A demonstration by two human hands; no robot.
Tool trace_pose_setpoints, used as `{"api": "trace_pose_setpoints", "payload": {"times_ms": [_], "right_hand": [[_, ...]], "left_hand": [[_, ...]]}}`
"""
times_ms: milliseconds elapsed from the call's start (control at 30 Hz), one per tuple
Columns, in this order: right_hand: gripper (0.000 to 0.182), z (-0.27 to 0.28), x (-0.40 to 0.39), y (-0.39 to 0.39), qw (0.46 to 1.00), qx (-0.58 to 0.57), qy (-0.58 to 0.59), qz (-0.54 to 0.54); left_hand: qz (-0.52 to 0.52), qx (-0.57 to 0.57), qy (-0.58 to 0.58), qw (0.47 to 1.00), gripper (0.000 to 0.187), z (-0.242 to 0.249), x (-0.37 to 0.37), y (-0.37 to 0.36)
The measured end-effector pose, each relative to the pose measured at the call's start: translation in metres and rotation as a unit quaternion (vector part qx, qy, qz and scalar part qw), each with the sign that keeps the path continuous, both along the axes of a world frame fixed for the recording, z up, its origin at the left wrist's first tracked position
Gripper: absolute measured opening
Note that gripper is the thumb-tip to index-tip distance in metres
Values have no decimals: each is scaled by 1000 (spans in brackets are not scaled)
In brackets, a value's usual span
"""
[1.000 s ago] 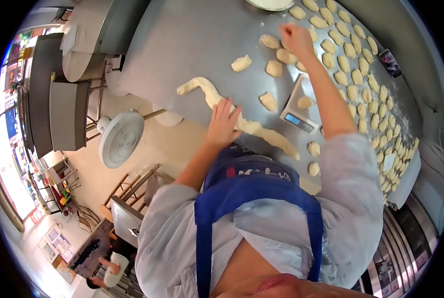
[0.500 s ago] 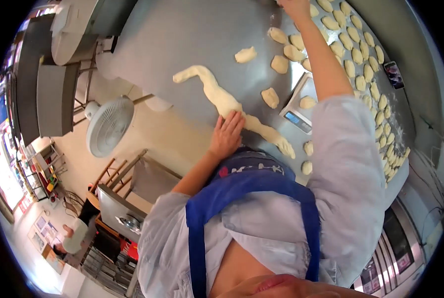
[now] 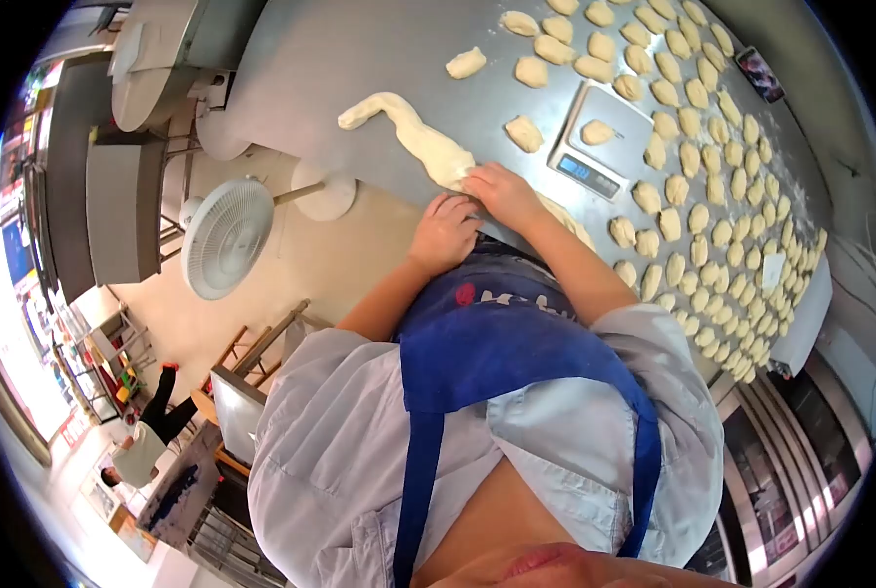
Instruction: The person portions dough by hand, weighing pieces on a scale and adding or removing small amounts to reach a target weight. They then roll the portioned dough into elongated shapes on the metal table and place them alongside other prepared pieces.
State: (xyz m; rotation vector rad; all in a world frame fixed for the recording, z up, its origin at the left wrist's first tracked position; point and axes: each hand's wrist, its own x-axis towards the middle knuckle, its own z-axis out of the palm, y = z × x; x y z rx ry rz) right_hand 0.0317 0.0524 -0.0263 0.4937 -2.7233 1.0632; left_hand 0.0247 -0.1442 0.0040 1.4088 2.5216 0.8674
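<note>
A long rope of pale dough (image 3: 418, 142) lies near the front edge of the metal table, bent at its far left end. My right hand (image 3: 501, 196) is closed on the rope's middle, fingers pressed into the dough. Part of the rope is hidden behind my right forearm, with its other end showing just beyond. Beside it, my left hand (image 3: 445, 233) is curled closed at the table edge, against the near side of the dough. Whatever lies under its fingers is hidden. A digital scale (image 3: 587, 176) with a lit display carries one dough piece (image 3: 597, 131).
Many dough pieces (image 3: 698, 220) cover the right side of the floured table (image 3: 300, 78). A phone (image 3: 759, 74) lies at the far edge. Left of the table stand a white fan (image 3: 227, 238) and a grey cabinet (image 3: 126, 211). Another person (image 3: 144, 456) is in the background.
My right hand has come back from the far side of the table to the dough rope. My left hand has slid off the rope's top toward the table edge and curled. The view has shifted.
</note>
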Motion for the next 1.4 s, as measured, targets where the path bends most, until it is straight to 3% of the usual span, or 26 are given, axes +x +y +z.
{"api": "trace_pose_setpoints", "payload": {"times_ms": [267,367,433,567,667,800,1033,1100,1133,1167,1200,1267,1367,1400], "right_hand": [[45,23,151,78,986,148,-1,-71],[48,26,195,90,970,198,-11,-138],[54,36,202,85,967,192,-15,-165],[66,35,183,57,954,132,-38,-266],[73,21,170,42,939,157,-86,-293],[79,20,167,43,905,217,-135,-341],[78,39,166,31,880,201,-141,-406],[77,42,153,29,905,183,-128,-363],[77,39,144,28,919,181,-114,-331],[77,31,139,30,919,180,-112,-333],[77,25,133,30,930,191,-113,-292],[77,15,133,31,938,221,-112,-242],[78,28,134,29,926,207,-137,-285],[74,41,139,32,922,205,-99,-312]], "left_hand": [[-60,33,17,998,26,-3,-15,0],[-112,20,27,993,40,7,-21,18],[-177,-59,31,982,58,10,-15,38],[-294,-73,66,951,72,1,5,90],[-244,-108,63,962,82,-10,18,112],[-249,-154,59,954,82,-8,0,109],[-126,-201,93,967,79,11,-60,5],[126,-194,44,972,76,-7,-74,-19],[126,-194,46,972,76,-23,-80,-27],[187,-183,14,965,76,-43,-86,-35],[248,-172,-18,953,78,-42,-91,-34],[272,-170,-54,946,82,-45,-89,-22],[328,-179,-108,921,92,-48,-84,-2],[360,-112,-122,918,92,-56,-84,1]]}}
